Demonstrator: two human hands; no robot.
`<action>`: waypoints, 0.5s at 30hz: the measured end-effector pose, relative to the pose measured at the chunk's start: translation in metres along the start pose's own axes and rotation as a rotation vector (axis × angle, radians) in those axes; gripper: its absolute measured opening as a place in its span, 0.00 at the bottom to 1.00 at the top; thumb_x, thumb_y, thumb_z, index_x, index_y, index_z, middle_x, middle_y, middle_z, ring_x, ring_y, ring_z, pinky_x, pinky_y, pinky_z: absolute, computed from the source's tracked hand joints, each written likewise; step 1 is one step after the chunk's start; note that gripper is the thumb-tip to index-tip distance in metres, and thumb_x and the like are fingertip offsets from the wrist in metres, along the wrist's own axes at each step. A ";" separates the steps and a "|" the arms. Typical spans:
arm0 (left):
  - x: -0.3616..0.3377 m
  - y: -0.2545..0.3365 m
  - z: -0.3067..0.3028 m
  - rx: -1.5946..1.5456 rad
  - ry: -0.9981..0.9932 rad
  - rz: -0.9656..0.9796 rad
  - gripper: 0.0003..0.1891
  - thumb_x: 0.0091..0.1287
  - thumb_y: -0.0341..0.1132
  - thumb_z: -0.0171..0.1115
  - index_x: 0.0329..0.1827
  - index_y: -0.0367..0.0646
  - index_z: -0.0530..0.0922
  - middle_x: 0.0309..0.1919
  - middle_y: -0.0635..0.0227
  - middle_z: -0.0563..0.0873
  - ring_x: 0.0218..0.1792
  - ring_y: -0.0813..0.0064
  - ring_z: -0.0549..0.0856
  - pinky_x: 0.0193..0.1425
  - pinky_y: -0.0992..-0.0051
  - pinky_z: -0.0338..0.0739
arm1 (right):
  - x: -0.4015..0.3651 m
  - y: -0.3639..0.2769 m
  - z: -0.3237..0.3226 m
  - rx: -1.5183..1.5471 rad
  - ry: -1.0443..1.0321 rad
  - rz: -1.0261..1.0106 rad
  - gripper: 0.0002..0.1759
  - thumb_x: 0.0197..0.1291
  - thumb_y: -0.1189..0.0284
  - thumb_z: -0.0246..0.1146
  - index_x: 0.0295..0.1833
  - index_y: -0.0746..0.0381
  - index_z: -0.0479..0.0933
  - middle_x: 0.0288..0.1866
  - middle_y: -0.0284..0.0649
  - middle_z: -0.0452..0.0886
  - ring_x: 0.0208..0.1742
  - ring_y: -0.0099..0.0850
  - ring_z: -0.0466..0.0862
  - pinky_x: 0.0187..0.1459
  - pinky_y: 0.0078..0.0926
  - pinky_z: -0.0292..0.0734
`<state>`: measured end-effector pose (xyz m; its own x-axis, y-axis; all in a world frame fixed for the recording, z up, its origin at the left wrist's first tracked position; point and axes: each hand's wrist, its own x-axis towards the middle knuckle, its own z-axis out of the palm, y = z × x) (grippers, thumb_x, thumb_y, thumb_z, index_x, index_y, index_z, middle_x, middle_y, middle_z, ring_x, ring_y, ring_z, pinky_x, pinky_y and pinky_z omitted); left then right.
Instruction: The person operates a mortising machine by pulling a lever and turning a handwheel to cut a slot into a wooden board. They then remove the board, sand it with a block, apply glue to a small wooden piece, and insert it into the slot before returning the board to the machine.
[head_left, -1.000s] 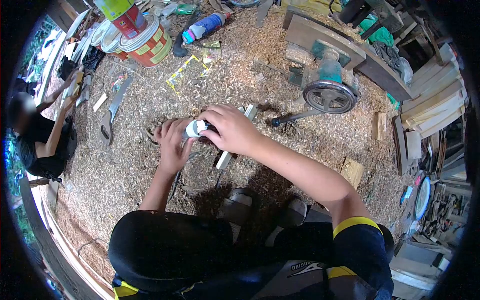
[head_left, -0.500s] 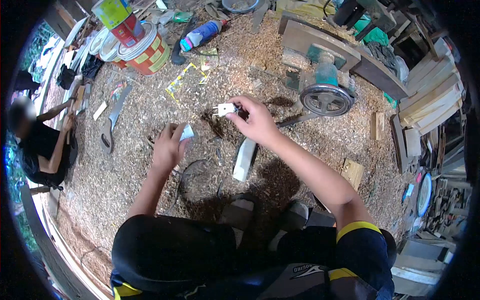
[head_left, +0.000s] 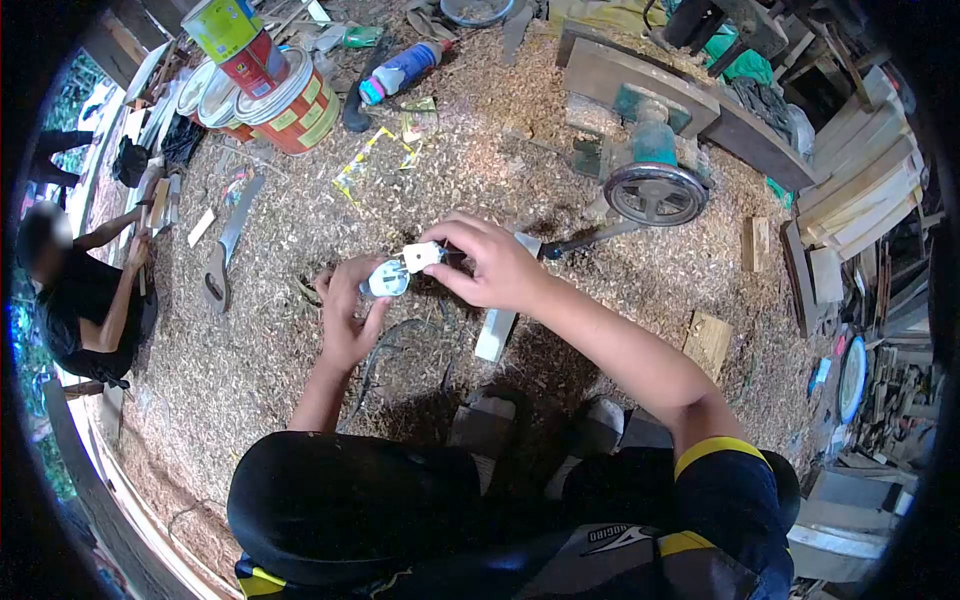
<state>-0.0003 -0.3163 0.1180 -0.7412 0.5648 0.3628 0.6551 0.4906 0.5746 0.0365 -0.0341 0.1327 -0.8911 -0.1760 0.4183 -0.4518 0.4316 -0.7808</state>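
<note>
My right hand (head_left: 492, 262) pinches a white power plug (head_left: 421, 257), its prongs facing left. Facing it, a white round socket (head_left: 388, 281) is gripped by the fingers and thumb of my left hand (head_left: 345, 322). The prongs come right up to the socket's face, with the plug body still apart from it. A dark cable (head_left: 372, 372) lies on the shavings beneath my hands. Just behind and below my right hand is a pale flat bar (head_left: 496, 334), partly hidden by the hand.
A handsaw (head_left: 232, 235) lies on the shaving-covered ground at left. Ahead right stands a machine with a handwheel (head_left: 656, 195). Paint buckets (head_left: 295, 112) and a blue bottle (head_left: 403, 71) are farther off. At far left sits another person (head_left: 82, 290) holding wood. Boards (head_left: 868, 180) lean at right.
My right hand has brought the plug left and down, and my left hand has moved right with the socket turned toward it. The two pieces now meet closely.
</note>
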 end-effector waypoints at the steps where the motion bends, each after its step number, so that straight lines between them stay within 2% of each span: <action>1: -0.001 0.002 0.001 -0.010 0.012 0.025 0.25 0.70 0.33 0.73 0.70 0.44 0.81 0.64 0.61 0.89 0.68 0.62 0.85 0.76 0.59 0.60 | 0.000 -0.004 0.002 0.002 -0.001 0.003 0.18 0.71 0.64 0.75 0.58 0.60 0.83 0.54 0.43 0.87 0.54 0.45 0.90 0.54 0.42 0.86; 4: -0.007 0.000 0.002 -0.039 0.045 -0.012 0.25 0.70 0.33 0.72 0.70 0.42 0.81 0.65 0.60 0.89 0.69 0.61 0.84 0.76 0.59 0.60 | 0.004 -0.017 0.006 -0.020 -0.020 -0.071 0.18 0.68 0.62 0.75 0.57 0.59 0.82 0.48 0.41 0.84 0.46 0.44 0.89 0.48 0.44 0.86; 8: -0.010 -0.004 0.003 -0.047 0.069 -0.026 0.25 0.70 0.34 0.73 0.70 0.41 0.81 0.64 0.58 0.88 0.69 0.59 0.84 0.77 0.59 0.59 | 0.006 -0.031 0.007 -0.064 -0.094 0.019 0.19 0.65 0.66 0.77 0.57 0.60 0.83 0.49 0.43 0.85 0.48 0.45 0.89 0.48 0.42 0.86; 12: -0.009 -0.003 0.000 -0.047 0.090 -0.016 0.25 0.70 0.35 0.74 0.70 0.42 0.81 0.64 0.59 0.88 0.69 0.59 0.84 0.77 0.58 0.59 | 0.007 -0.027 0.014 -0.077 -0.081 -0.015 0.19 0.65 0.66 0.77 0.57 0.61 0.83 0.49 0.43 0.85 0.47 0.45 0.89 0.47 0.42 0.86; 15: -0.009 -0.002 -0.003 -0.041 0.018 -0.017 0.26 0.71 0.29 0.72 0.73 0.40 0.79 0.67 0.59 0.87 0.72 0.61 0.82 0.82 0.57 0.56 | 0.007 -0.027 0.016 -0.074 -0.101 -0.005 0.19 0.65 0.65 0.77 0.57 0.61 0.83 0.48 0.43 0.85 0.47 0.45 0.89 0.47 0.42 0.86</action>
<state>0.0044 -0.3242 0.1154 -0.7547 0.5447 0.3656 0.6363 0.4721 0.6101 0.0417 -0.0610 0.1495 -0.8903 -0.2651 0.3702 -0.4552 0.4939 -0.7409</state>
